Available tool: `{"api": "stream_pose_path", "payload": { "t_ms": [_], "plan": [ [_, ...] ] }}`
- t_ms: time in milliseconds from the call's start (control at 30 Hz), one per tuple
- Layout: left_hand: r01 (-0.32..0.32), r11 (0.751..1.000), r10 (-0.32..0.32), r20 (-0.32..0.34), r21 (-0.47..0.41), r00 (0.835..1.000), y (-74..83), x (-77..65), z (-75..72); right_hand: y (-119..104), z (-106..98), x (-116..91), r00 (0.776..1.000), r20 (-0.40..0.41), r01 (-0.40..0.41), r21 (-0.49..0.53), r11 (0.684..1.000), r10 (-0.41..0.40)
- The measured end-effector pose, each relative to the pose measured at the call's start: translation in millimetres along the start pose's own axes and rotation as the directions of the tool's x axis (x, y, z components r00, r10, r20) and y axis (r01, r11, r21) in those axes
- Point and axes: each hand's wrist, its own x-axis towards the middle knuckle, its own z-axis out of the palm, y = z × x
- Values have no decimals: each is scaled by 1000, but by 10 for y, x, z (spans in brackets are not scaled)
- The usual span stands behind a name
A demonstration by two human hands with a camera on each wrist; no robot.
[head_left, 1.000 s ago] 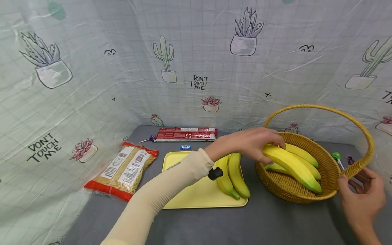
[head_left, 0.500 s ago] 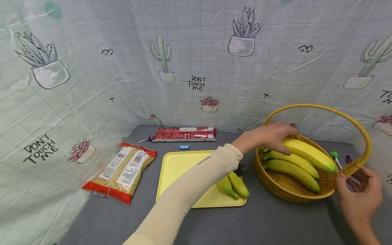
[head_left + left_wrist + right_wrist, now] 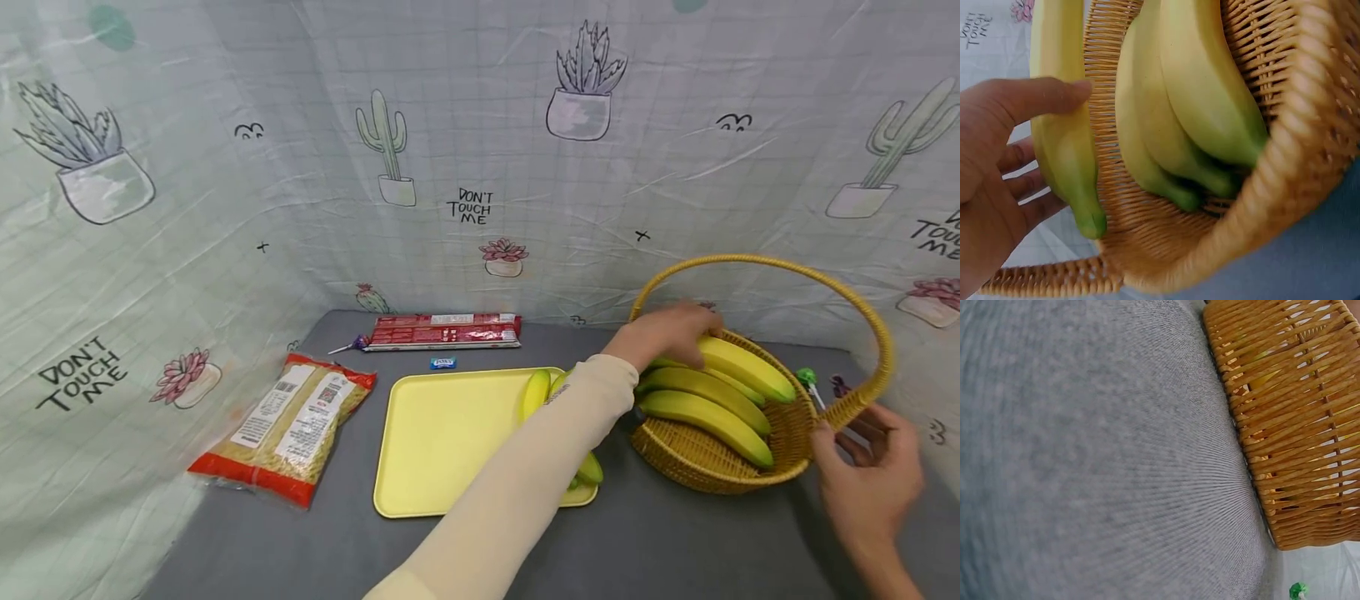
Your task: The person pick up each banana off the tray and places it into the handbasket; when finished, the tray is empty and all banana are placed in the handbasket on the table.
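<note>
The person's left grip (image 3: 670,332) is clamped on a banana (image 3: 1066,150), thumb across one face and fingers behind, at the far side of the wicker basket (image 3: 720,481); whether the fruit's weight rests there cannot be told. From that grip its long axis runs toward the right grip (image 3: 870,471) and slants nearer the person, roughly alongside three other bananas (image 3: 1163,106). The right grip, well apart from it, pinches the basket where handle meets rim
</note>
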Motion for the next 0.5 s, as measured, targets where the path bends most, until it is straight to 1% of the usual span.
{"api": "stream_pose_path", "payload": {
  "t_ms": [133, 267, 367, 500],
  "plan": [
    [63, 998, -63, -19, -14, 998, -15, 59, 43, -6, 29, 26, 1000, 11, 15, 35, 999, -15],
    [107, 994, -107, -46, 11, 993, -3, 103, 110, -12, 19, 43, 1000, 2, 29, 57, 998, -30],
    [145, 989, -145, -39, 10, 989, 22, 125, 178, -12, -3, 43, 1000, -9, 26, 61, 998, -25],
    [166, 986, -166, -25, 6, 986, 36, 130, 254, -7, -15, 34, 1000, -8, 10, 48, 999, -9]
  ]
}}
